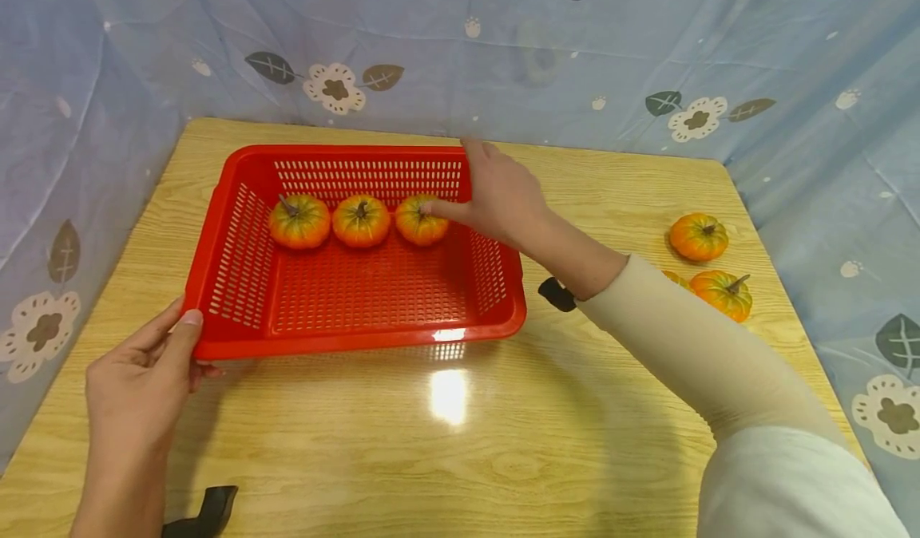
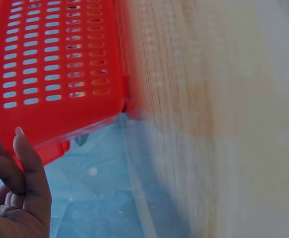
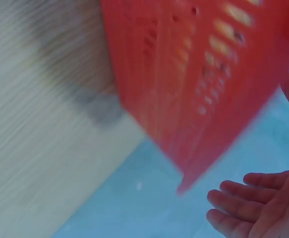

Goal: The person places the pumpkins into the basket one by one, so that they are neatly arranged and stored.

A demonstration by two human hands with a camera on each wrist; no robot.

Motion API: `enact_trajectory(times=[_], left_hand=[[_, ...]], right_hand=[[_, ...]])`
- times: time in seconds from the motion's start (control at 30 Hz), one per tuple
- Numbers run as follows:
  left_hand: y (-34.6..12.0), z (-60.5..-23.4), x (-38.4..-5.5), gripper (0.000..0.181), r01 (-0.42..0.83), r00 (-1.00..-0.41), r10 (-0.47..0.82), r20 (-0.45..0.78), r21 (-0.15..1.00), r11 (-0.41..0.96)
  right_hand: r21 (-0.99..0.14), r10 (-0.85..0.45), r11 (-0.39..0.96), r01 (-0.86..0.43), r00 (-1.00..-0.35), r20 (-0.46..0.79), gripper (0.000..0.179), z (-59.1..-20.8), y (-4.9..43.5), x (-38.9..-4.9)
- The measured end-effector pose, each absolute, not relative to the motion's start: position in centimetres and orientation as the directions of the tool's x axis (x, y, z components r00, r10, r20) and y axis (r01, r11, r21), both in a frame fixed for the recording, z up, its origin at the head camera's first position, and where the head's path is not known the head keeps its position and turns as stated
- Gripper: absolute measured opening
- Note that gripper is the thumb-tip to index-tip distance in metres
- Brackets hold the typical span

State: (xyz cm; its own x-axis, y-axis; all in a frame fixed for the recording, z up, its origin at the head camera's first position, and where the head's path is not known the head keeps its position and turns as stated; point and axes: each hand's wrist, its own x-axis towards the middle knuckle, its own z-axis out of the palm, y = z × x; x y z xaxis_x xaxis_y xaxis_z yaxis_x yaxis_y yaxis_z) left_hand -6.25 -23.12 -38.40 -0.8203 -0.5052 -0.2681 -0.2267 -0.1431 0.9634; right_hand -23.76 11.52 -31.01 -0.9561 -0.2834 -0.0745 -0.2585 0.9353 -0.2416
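A red plastic basket (image 1: 374,290) with slotted walls holds three small orange pumpkins in a row along its far side: a left one (image 1: 299,222), a middle one (image 1: 362,221) and a right one (image 1: 422,220). At the basket's near left corner, my left hand (image 1: 144,370) pinches the rim, thumb on top and fingers below. My right hand (image 1: 503,195) is at the far right corner, its thumb stretched in front of the right pumpkin. In the right wrist view, the fingers (image 3: 248,201) are straight and spread, apart from the basket wall.
On the wooden table (image 1: 431,458), right of the basket, lie a pumpkin (image 1: 699,237) and another pumpkin (image 1: 722,294); a third pumpkin (image 1: 677,280) is mostly hidden by my right sleeve. A blue patterned curtain (image 1: 467,67) hangs around the table's back and sides.
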Motion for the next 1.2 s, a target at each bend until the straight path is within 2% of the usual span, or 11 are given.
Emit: enact_trajectory(times=[0.2,0.37,0.8,1.03,1.2], left_hand=[[-23.1,-38.4,-6.2,0.045,-0.218,-0.824,-0.505,-0.257,0.966,-0.136],[-23.2,-38.3,-6.2,0.044,-0.234,-0.820,-0.507,-0.268,0.963,-0.130],[-23.0,-38.3,-6.2,0.048,-0.248,-0.816,-0.515,-0.264,0.963,-0.100],[-22.9,-38.2,-5.9,0.054,-0.283,-0.819,-0.506,-0.269,0.958,-0.051],[-22.8,-37.9,-6.0,0.053,-0.285,-0.809,-0.525,-0.265,0.957,-0.043]], right_hand=[[-0.365,-0.146,0.923,-0.123,-0.989,-0.036,0.107,-29.8,17.2,-22.7],[-0.444,-0.039,0.895,-0.027,-0.999,-0.018,0.108,-30.3,22.1,-21.2],[-0.507,0.185,0.841,0.191,-0.981,-0.062,0.108,-33.3,31.1,-15.0],[-0.535,0.193,0.821,0.198,-0.979,-0.065,0.105,-35.9,33.0,-11.7],[-0.562,0.182,0.807,0.179,-0.982,-0.051,0.104,-37.6,33.5,-10.6]])
